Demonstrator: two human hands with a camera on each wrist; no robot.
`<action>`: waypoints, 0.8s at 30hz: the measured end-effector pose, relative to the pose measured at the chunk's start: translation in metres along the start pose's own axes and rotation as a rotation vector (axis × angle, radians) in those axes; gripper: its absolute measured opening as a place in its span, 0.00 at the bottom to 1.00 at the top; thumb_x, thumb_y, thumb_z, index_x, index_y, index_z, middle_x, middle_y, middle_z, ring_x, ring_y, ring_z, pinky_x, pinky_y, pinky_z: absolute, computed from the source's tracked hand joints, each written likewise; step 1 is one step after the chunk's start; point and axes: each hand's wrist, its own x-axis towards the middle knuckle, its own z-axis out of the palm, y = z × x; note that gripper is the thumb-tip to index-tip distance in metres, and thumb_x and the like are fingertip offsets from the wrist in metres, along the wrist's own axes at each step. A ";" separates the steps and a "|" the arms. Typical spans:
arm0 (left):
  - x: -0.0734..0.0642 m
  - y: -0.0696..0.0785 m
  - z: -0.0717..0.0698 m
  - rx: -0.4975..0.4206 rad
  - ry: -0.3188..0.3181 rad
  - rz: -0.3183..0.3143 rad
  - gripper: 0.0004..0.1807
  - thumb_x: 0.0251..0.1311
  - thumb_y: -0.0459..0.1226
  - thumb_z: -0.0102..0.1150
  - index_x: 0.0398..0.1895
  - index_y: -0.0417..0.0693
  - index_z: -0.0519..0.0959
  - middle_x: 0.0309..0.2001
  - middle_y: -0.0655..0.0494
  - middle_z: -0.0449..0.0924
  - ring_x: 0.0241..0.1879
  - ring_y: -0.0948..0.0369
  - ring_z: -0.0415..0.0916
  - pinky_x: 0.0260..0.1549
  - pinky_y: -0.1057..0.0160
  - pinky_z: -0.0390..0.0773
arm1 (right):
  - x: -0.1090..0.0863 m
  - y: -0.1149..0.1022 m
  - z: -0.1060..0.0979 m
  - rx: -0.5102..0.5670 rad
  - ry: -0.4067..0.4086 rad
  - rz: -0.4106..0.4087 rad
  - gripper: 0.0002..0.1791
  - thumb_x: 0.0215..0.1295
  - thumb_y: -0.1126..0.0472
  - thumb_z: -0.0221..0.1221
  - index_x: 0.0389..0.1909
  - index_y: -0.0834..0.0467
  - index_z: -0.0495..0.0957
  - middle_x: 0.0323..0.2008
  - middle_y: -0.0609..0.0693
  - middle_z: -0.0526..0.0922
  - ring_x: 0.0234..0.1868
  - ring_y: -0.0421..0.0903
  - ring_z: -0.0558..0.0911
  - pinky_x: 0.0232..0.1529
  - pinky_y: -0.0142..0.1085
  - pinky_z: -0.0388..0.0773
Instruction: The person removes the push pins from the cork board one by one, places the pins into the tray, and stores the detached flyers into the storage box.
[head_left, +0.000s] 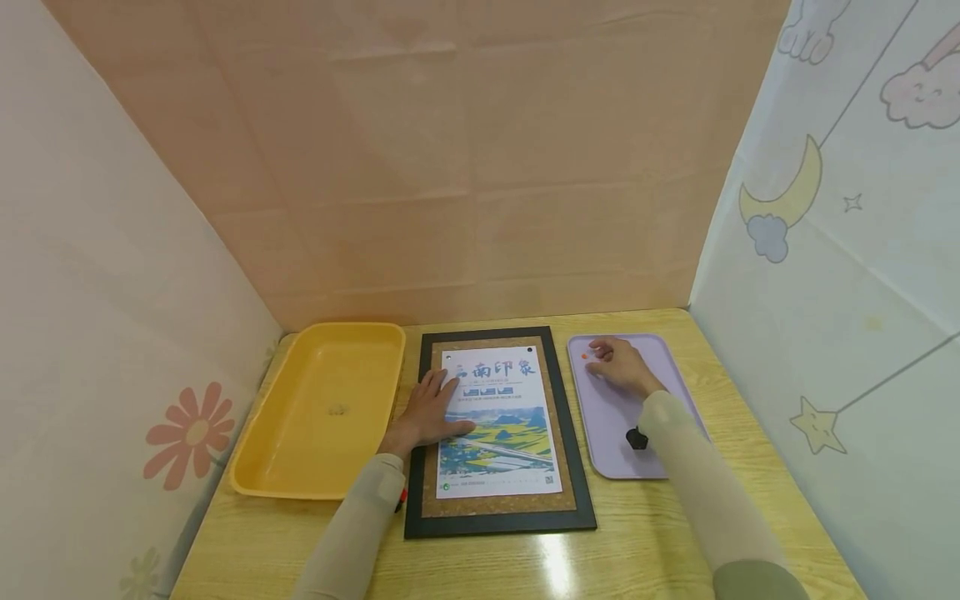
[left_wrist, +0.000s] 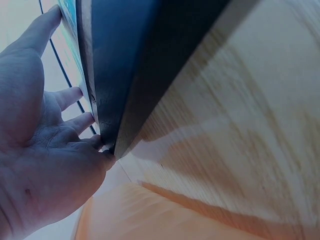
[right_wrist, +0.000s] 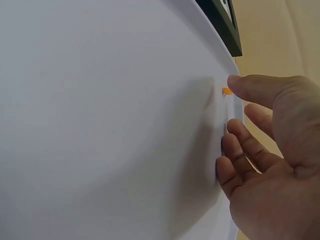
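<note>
A printed poster (head_left: 497,417) lies on a black-framed corkboard (head_left: 501,523). Small pins show at its corners: a pale one (head_left: 448,357) top left, a black one (head_left: 529,349) top right, a green one (head_left: 446,486) bottom left. My left hand (head_left: 429,410) rests with spread fingers on the poster's left side and the frame edge. Over the far end of the lilac tray (head_left: 611,454) is my right hand (head_left: 621,367), its fingers loosely bent and apart from the thumb. Near that thumb's tip lies a small orange pushpin (right_wrist: 227,91) on the tray.
A yellow tray (head_left: 318,467) stands left of the corkboard. In the lilac tray, a black object (head_left: 637,439) lies beside my right sleeve. A small red and black item (head_left: 402,498) is partly hidden by my left sleeve. Fabric walls enclose the wooden table (head_left: 480,571).
</note>
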 end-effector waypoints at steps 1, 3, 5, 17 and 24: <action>-0.001 0.001 -0.001 0.002 0.001 0.001 0.61 0.63 0.65 0.74 0.91 0.46 0.60 0.94 0.38 0.46 0.93 0.35 0.38 0.91 0.27 0.42 | -0.001 0.001 -0.001 -0.007 -0.001 -0.007 0.29 0.78 0.58 0.69 0.74 0.65 0.77 0.66 0.70 0.83 0.67 0.68 0.82 0.72 0.63 0.79; -0.002 0.003 -0.003 0.006 0.004 0.003 0.61 0.62 0.65 0.74 0.91 0.45 0.61 0.94 0.37 0.46 0.93 0.34 0.38 0.90 0.27 0.42 | -0.002 0.001 -0.003 -0.021 0.000 -0.024 0.30 0.80 0.57 0.68 0.75 0.65 0.76 0.69 0.70 0.83 0.70 0.70 0.81 0.73 0.65 0.78; -0.002 0.003 -0.003 0.013 0.006 0.001 0.61 0.62 0.65 0.75 0.91 0.45 0.61 0.94 0.37 0.46 0.93 0.34 0.39 0.90 0.26 0.43 | -0.003 0.000 -0.004 -0.032 0.000 -0.038 0.30 0.81 0.55 0.68 0.76 0.64 0.76 0.71 0.70 0.82 0.72 0.70 0.80 0.74 0.66 0.78; -0.001 0.003 -0.001 0.023 -0.010 -0.005 0.61 0.64 0.66 0.72 0.92 0.47 0.59 0.94 0.39 0.45 0.93 0.36 0.39 0.91 0.28 0.42 | -0.005 -0.034 0.004 -0.040 0.032 -0.151 0.26 0.85 0.54 0.63 0.73 0.66 0.79 0.72 0.70 0.82 0.74 0.72 0.78 0.75 0.69 0.76; 0.000 0.003 -0.001 0.025 -0.009 -0.014 0.60 0.64 0.64 0.74 0.92 0.47 0.59 0.94 0.40 0.45 0.93 0.37 0.39 0.91 0.28 0.41 | 0.004 -0.049 0.020 -0.009 0.033 -0.206 0.22 0.84 0.59 0.63 0.70 0.68 0.81 0.69 0.68 0.84 0.73 0.70 0.80 0.76 0.68 0.77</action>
